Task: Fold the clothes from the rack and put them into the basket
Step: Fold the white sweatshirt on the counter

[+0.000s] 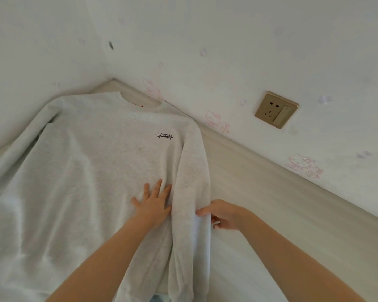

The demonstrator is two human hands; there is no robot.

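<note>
Grey marl cotton sweatshirt with a small black chest logo (100, 171) is spread face up on the pale wood-grain tabletop (271, 214), collar toward the corner of the white wall. Left hand (154, 201) lies flat on the body, fingers straight and spread, probably to pin the fabric so it doesn't slide. Right hand (222, 215) pinches the edge of the near sleeve (192, 188), which already runs straight down the side, looks like she's lining it up for the first fold. No rack or basket in view.
</note>
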